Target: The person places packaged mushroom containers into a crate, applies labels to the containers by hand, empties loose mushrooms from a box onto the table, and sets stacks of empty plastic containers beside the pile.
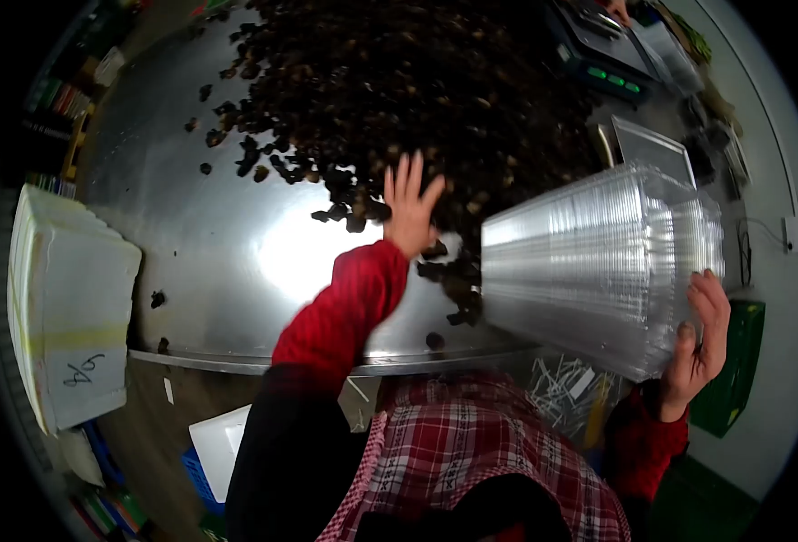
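A large heap of dark brown, lumpy pieces that look like mushrooms (399, 99) covers the far part of a metal table (191, 271). My left hand (410, 212) reaches over the near edge of this heap, fingers apart and holding nothing; whether it touches the pieces I cannot tell. At the right, a long stack of nested clear plastic trays (570, 271) lies on its side on the table. My right hand (704, 348) grips the stack's right end, thumb and fingers around the rim.
A digital scale (611, 77) with green lights stands at the far right, beside another person's hand (617, 11). White foam boxes (78, 307) are stacked left of the table. A green bin (731, 370) is at the right. Stray pieces dot the tabletop.
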A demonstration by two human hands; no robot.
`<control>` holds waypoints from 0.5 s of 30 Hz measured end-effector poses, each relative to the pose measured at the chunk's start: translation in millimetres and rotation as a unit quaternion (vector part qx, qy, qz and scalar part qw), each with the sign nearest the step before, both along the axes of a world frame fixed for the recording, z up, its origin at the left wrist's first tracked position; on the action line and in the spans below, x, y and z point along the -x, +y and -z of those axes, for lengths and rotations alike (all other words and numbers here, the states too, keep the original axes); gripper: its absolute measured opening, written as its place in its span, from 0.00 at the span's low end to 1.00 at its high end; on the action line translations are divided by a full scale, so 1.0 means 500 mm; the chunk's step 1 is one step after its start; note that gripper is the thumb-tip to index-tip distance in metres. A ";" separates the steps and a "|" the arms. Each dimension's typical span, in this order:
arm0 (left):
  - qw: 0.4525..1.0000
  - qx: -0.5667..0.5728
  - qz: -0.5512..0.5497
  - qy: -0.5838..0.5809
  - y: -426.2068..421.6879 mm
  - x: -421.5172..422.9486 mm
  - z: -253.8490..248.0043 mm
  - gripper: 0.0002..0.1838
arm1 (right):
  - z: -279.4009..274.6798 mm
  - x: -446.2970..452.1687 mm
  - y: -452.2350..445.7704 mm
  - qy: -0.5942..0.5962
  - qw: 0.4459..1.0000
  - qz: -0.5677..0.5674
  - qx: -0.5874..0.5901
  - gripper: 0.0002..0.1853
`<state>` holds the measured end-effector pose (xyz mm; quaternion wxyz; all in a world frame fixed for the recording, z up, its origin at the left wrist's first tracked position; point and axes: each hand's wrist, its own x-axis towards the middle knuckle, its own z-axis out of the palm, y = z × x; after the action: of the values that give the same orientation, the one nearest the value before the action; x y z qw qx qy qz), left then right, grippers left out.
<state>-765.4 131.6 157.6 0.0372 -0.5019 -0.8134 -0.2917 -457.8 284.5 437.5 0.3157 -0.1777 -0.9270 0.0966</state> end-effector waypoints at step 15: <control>0.962 -0.200 0.182 0.037 -0.028 -0.011 -0.180 0.29 | 0.055 -0.096 0.021 0.234 0.958 0.166 -0.021 0.22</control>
<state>-759.7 117.6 247.7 0.1131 -0.6338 -0.6317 -0.4319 -409.7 295.2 410.0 0.5390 -0.2946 -0.7867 0.0619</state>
